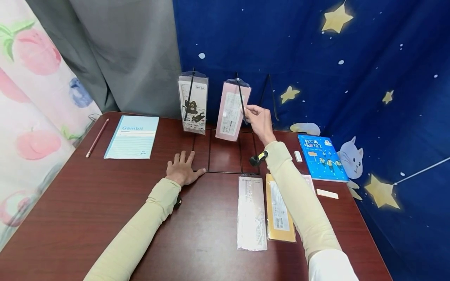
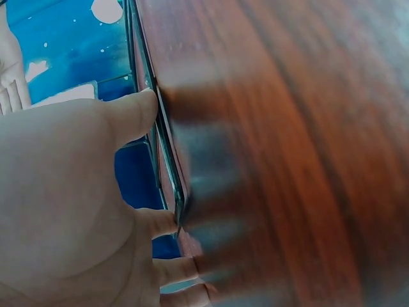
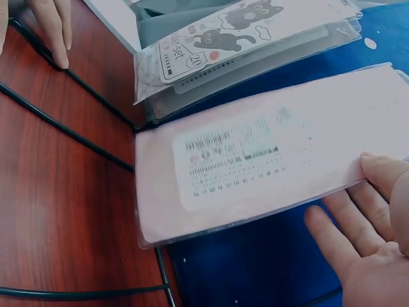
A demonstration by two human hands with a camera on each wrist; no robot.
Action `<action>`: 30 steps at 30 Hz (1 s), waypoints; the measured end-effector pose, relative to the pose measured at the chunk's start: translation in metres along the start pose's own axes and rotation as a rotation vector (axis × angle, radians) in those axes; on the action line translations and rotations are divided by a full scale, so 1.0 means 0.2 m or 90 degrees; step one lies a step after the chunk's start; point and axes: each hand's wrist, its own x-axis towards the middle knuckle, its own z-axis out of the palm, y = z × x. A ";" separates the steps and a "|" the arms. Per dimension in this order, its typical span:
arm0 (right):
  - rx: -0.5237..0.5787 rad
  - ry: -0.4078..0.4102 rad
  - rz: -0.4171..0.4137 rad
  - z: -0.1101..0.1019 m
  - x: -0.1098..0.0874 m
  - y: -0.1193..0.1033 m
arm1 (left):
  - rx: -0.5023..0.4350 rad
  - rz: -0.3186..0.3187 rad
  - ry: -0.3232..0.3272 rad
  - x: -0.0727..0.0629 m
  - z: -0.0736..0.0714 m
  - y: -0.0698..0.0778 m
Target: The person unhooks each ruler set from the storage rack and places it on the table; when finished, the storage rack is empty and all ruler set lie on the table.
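Nearest, on the counter [image 1: 197, 238], a pale packet [image 1: 252, 214] is lying flat, a yellow packet [image 1: 280, 212] is lying just beside it, and a further pink-edged packet [image 1: 309, 180] is showing only in part past the right sleeve [image 1: 306, 210]. None of these three is hanging, so they seem to be making up the part left undone.

Farther out, the left hand [image 1: 183, 170] is resting palm down with its fingers spread apart, holding nothing; its thumb is lying at the front wire of the black rack [image 1: 225, 172], perhaps steadying it.

Beyond that, the right hand [image 1: 260, 121] is pinching the right edge of the pink packet [image 1: 229, 117] between thumb and fingers. This packet is hanging slightly tilted at the middle hook [image 1: 240, 90], its top appearing to be on the rod — that step is looking nearly complete, though the hand is not yet letting go.

On the left hook, the cat-print packet [image 1: 193, 103] is hanging free of either hand — done, by the look of it — and the right wrist view is showing what seems to be another packet behind it. The right hook [image 1: 274, 97] is carrying nothing.
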 end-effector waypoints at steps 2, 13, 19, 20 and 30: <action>0.024 -0.008 0.012 0.00 -0.01 -0.01 | 0.002 0.001 0.004 0.00 0.00 0.00; 0.060 -0.029 0.027 0.00 -0.10 -0.02 | -0.004 0.001 0.006 0.00 0.00 0.00; 0.033 -0.042 0.043 -0.02 -0.15 -0.02 | -0.004 0.001 0.002 -0.01 0.01 0.00; 0.030 -0.044 0.047 -0.03 -0.15 -0.02 | -0.005 0.002 0.003 -0.01 0.01 0.00; 0.047 -0.057 0.051 -0.04 -0.20 -0.04 | -0.007 0.000 0.005 -0.01 0.00 0.00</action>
